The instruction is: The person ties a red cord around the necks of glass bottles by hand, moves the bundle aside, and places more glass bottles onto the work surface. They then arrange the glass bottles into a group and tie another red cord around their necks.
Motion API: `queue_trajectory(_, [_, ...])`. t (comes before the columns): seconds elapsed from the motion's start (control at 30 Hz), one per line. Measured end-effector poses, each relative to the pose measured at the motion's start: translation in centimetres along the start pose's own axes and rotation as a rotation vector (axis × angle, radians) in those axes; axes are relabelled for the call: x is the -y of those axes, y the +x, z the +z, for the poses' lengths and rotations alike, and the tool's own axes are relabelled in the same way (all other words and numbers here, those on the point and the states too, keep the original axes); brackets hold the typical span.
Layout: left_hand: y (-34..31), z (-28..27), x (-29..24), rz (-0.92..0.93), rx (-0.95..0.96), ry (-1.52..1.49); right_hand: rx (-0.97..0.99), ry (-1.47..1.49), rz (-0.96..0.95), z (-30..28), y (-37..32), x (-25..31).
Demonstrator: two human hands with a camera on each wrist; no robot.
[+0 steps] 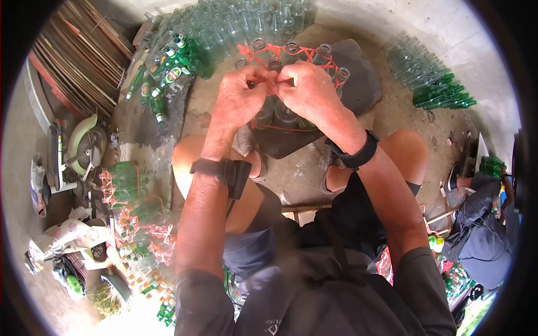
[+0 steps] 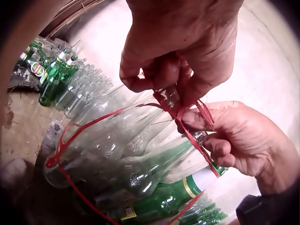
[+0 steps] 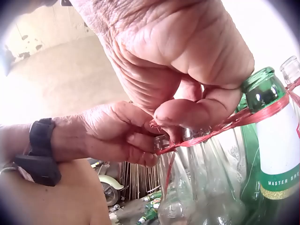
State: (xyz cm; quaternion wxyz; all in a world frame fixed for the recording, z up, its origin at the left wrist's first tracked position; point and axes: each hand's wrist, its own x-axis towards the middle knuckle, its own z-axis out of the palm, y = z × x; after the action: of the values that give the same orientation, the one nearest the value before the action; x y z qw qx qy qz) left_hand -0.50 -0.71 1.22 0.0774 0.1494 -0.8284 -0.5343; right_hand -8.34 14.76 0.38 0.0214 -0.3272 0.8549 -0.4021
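Just in front of me stands a bundle of clear glass bottles [image 1: 286, 113], with red plastic string [image 2: 117, 112] running around and between their necks. A green bottle [image 3: 265, 93] with a white label is among them. My left hand [image 1: 241, 94] pinches the string over the near bottle necks. Close beside it, my right hand [image 1: 309, 91] pinches the string too, its thumb and fingertips meeting the left fingers. In the left wrist view, short red ends stick out between the two hands. The fingers partly hide the spot where the strands cross.
A dark flat slab [image 1: 358, 70] lies under the bundle. Many clear bottles [image 1: 246, 22] stand against the back wall, with labelled green bottles [image 1: 174, 70] lying at left. More green bottles [image 1: 443, 94] are at right. Tied bundles [image 1: 123, 182] and a wheel [image 1: 89, 144] are at left.
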Motion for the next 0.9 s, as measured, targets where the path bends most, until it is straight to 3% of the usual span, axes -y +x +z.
queue_trajectory(0.17, [-0.1,0.2,0.3,0.059,-0.031,0.002,-0.052,-0.100,-0.016,0.6,-0.1,-0.4])
queue_trajectory(0.37, [-0.1,0.4,0.5,0.067,-0.048,-0.036,-0.120,-0.020,-0.058,0.7,0.2,-0.7])
queue_trajectory(0.5, [-0.4,0.4,-0.2,0.019,-0.057,-0.045,-0.037,0.062,0.030,0.5,1.0,0.0])
queue_trajectory(0.6, [-0.2,0.4,0.4,0.073,-0.061,-0.058,-0.109,0.036,-0.097,0.0,0.7,0.8])
queue_trajectory(0.9, [-0.3,0.5,0.6,0.031,-0.049,-0.024,0.199,0.455,0.335,-2.8,1.1,3.1])
